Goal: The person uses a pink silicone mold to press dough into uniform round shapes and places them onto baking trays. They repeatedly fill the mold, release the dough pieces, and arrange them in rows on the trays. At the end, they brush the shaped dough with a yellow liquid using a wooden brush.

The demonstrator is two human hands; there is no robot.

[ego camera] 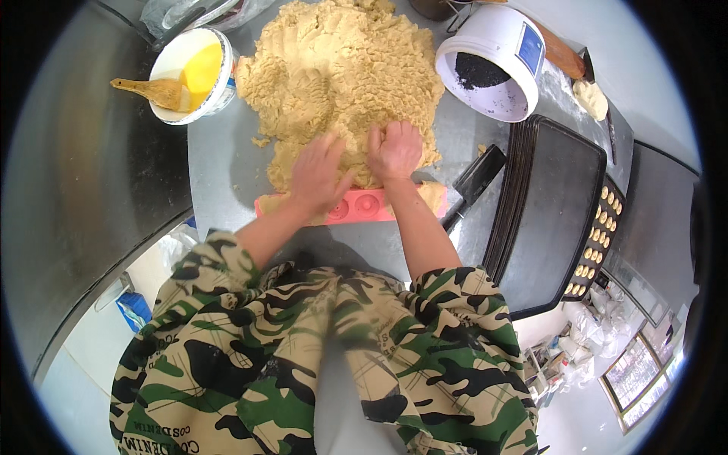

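A big mound of crumbly yellow dough (347,62) lies on the metal worktop. My left hand (319,176) rests on the dough's near edge, thumb apart from its fingers, and looks slightly blurred. My right hand (397,149) presses into the dough beside it with curled fingers; whether dough is inside them is hidden. Below both hands and partly covered by my forearms is a pink mold (367,206) with round patterned cavities. Dough fills its left and right ends, while two cavities in the middle show bare.
At left stands a white tub (227,94) of yellow liquid with a wooden brush (142,94). A tilted white bucket (489,34) holds black powder. A black-bladed scraper (480,173) lies right of the mold, beside stacked dark baking trays (563,216). Beyond sits a tray of small pieces (594,250).
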